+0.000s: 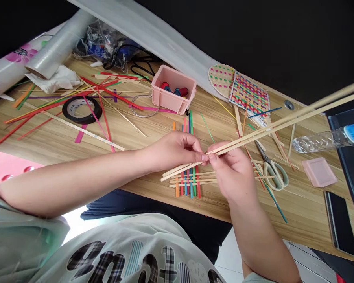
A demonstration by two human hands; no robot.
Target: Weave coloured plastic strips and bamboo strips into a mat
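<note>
Long pale bamboo strips [261, 131] run slantwise across the view, held above the table. My left hand [181, 151] pinches them between thumb and fingertips. Right beside it, my right hand [234, 169] grips the same strips, its thumb on top, the two thumbs nearly touching. Below both hands lies a partly woven piece [188, 181]: coloured strips in orange, red, blue, purple and green cross several natural strips. My hands hide part of this weave.
A pink box [172, 96] holds thread spools. Left are black tape [82, 110] and scattered coloured strips [106, 84]. Right lie scissors [274, 173], a plastic bottle [321, 140], a pink lid [320, 171] and a phone [340, 224]. Finished woven pieces [250, 94] rest at the back.
</note>
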